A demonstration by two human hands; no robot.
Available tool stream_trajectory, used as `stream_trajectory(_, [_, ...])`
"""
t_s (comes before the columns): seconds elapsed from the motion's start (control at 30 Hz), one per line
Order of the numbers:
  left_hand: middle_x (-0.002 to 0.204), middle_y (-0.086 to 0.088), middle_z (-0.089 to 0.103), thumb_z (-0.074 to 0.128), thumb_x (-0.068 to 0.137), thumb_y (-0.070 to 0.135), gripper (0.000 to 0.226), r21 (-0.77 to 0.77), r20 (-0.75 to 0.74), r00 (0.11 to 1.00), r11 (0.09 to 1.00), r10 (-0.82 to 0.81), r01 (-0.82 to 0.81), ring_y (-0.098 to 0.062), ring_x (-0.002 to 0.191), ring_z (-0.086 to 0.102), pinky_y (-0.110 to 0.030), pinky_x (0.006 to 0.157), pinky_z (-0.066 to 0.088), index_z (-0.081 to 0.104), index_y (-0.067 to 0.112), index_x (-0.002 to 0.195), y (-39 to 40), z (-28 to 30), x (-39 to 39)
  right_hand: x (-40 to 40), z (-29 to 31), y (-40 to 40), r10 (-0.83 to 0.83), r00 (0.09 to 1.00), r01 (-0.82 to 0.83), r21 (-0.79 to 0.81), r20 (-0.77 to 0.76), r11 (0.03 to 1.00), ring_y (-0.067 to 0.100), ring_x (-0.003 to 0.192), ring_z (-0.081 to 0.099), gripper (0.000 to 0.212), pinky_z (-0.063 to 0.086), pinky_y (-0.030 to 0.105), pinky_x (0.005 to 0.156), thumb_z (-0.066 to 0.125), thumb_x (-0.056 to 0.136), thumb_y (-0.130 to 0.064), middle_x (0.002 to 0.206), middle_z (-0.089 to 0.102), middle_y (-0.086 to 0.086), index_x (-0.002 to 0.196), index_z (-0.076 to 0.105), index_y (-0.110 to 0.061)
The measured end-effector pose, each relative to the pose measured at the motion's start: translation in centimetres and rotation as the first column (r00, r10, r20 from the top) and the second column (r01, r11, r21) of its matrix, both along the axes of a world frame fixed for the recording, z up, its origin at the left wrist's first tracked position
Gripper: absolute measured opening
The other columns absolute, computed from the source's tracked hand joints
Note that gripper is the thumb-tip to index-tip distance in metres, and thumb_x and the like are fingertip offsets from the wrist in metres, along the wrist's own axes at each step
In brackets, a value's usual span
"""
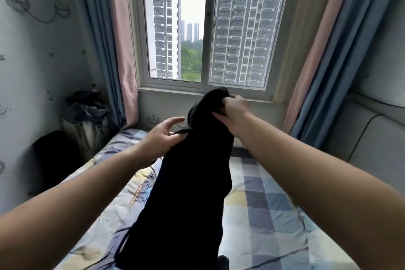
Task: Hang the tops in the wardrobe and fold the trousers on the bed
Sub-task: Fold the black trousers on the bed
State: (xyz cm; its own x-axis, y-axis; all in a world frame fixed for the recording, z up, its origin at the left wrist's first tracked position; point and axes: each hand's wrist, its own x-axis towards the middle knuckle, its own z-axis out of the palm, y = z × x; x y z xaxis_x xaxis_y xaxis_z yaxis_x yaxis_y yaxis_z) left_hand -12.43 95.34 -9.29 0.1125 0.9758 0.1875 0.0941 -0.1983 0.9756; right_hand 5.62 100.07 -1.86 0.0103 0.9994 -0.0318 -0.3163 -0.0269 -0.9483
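Observation:
A black garment (188, 193) hangs in the air above the bed (274, 204), held up in front of the window. My right hand (233, 110) grips its top edge in a fist, high up. My left hand (163, 136) is lower and to the left; its thumb and fingers pinch a thin black edge or strap of the same garment, while the forefinger points outward. The cloth trails down towards me and its lower end lies on the bed. I cannot tell whether it is a top or trousers.
The bed carries a checked blue, grey and yellow sheet. A window with blue and pink curtains (122, 50) fills the far wall. A bin with bags (87, 120) and a dark object (54, 160) stand at the left wall. A padded headboard (372, 138) is at the right.

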Motion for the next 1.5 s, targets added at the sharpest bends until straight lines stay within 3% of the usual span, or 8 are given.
stream_trajectory(0.17, [0.085, -0.006, 0.067, 0.051, 0.095, 0.003, 0.032, -0.028, 0.264, 0.953, 0.988, 0.151, -0.149, -0.011, 0.065, 0.063, -0.021, 0.059, 0.055, 0.059, 0.018, 0.121, 0.3, 2.2, 3.8, 1.2, -2.6, -3.1, 0.265, 0.906, -0.279, -0.007, 0.330, 0.960, 0.009, 0.089, 0.057, 0.023, 0.051, 0.023, 0.064, 0.052, 0.097, -0.018, 0.094, 0.058, -0.005, 0.120, 0.056, -0.017])
stream_trajectory(0.43, [0.081, -0.008, 0.060, 0.046, 0.097, 0.000, 0.022, -0.301, 0.645, 0.627, 0.900, 0.436, -0.316, -0.016, 0.071, 0.060, -0.023, 0.048, 0.056, 0.059, 0.010, 0.083, 1.5, 3.5, 3.8, 7.5, -3.7, -8.2, 0.565, 0.810, -0.578, 0.057, 0.155, 0.814, 0.013, 0.106, 0.065, 0.052, 0.051, 0.029, 0.091, 0.063, 0.073, -0.053, 0.121, 0.065, 0.003, 0.119, 0.061, -0.028])
stream_trajectory(0.63, [0.080, -0.009, 0.059, 0.046, 0.098, 0.000, 0.022, -0.369, 0.733, 0.497, 0.886, 0.464, -0.282, -0.018, 0.069, 0.059, -0.025, 0.044, 0.055, 0.057, 0.006, 0.080, 1.9, 3.8, 5.0, 7.1, -6.3, -8.9, 0.046, 0.566, -0.454, 0.265, 0.823, 0.851, 0.004, 0.132, 0.036, 0.105, 0.030, 0.016, 0.100, 0.081, 0.067, -0.045, 0.144, 0.036, -0.006, 0.148, 0.013, -0.042])
stream_trajectory(0.77, [0.079, -0.009, 0.059, 0.047, 0.098, 0.001, 0.021, -0.353, 0.750, 0.487, 0.894, 0.447, -0.277, -0.019, 0.067, 0.060, -0.024, 0.044, 0.055, 0.057, 0.007, 0.081, 1.9, 4.9, 5.0, 6.0, -7.8, -7.0, -0.319, 0.444, -0.307, 0.477, 0.837, 0.823, 0.018, 0.118, 0.052, 0.072, 0.039, 0.019, 0.091, 0.072, 0.080, -0.016, 0.132, 0.053, 0.002, 0.142, 0.038, -0.024])
stream_trajectory(0.93, [0.081, -0.007, 0.061, 0.046, 0.098, 0.003, 0.019, -0.278, 0.694, 0.575, 0.898, 0.433, -0.341, -0.017, 0.071, 0.063, -0.029, 0.061, 0.059, 0.055, 0.012, 0.084, 1.3, 6.1, 2.4, 5.5, -4.5, -4.7, -0.456, 0.558, -0.120, 0.611, 0.693, 0.782, -0.005, 0.071, 0.056, 0.023, 0.032, -0.005, 0.061, 0.069, 0.081, -0.015, 0.081, 0.061, -0.019, 0.101, 0.066, -0.024])
stream_trajectory(1.13, [0.105, 0.005, 0.064, 0.058, 0.094, 0.018, 0.026, -0.118, 0.357, 0.907, 0.974, 0.225, -0.195, -0.008, 0.096, 0.061, -0.035, 0.092, 0.048, 0.049, 0.024, 0.117, -0.7, 5.7, 1.5, 1.5, 0.2, -2.5, -0.265, 0.725, -0.133, 0.507, 0.636, 0.852, -0.002, 0.060, 0.055, 0.036, 0.042, 0.013, 0.055, 0.055, 0.080, -0.014, 0.082, 0.061, -0.014, 0.102, 0.061, -0.041])
stream_trajectory(1.3, [0.094, 0.006, 0.069, 0.057, 0.094, 0.030, 0.023, -0.039, 0.205, 0.979, 0.999, -0.004, 0.013, -0.009, 0.083, 0.065, -0.031, 0.079, 0.051, 0.061, 0.022, 0.116, -2.3, 5.2, 2.8, -2.5, 1.2, -2.0, 0.126, 0.973, -0.169, 0.225, 0.195, 0.960, 0.021, 0.061, 0.062, 0.039, 0.052, 0.033, 0.062, 0.040, 0.081, 0.009, 0.071, 0.065, 0.011, 0.083, 0.068, -0.018])
stream_trajectory(1.5, [0.091, 0.017, 0.072, 0.054, 0.095, 0.034, 0.017, 0.065, 0.160, 0.986, 0.997, 0.037, -0.048, 0.000, 0.086, 0.068, -0.021, 0.071, 0.053, 0.055, 0.031, 0.112, -3.0, 5.7, 2.5, -3.9, 3.3, -1.6, 0.072, 0.997, -0.071, 0.126, -0.006, 0.989, 0.022, 0.058, 0.063, 0.038, 0.057, 0.032, 0.063, 0.042, 0.081, 0.011, 0.065, 0.061, 0.010, 0.073, 0.071, -0.013])
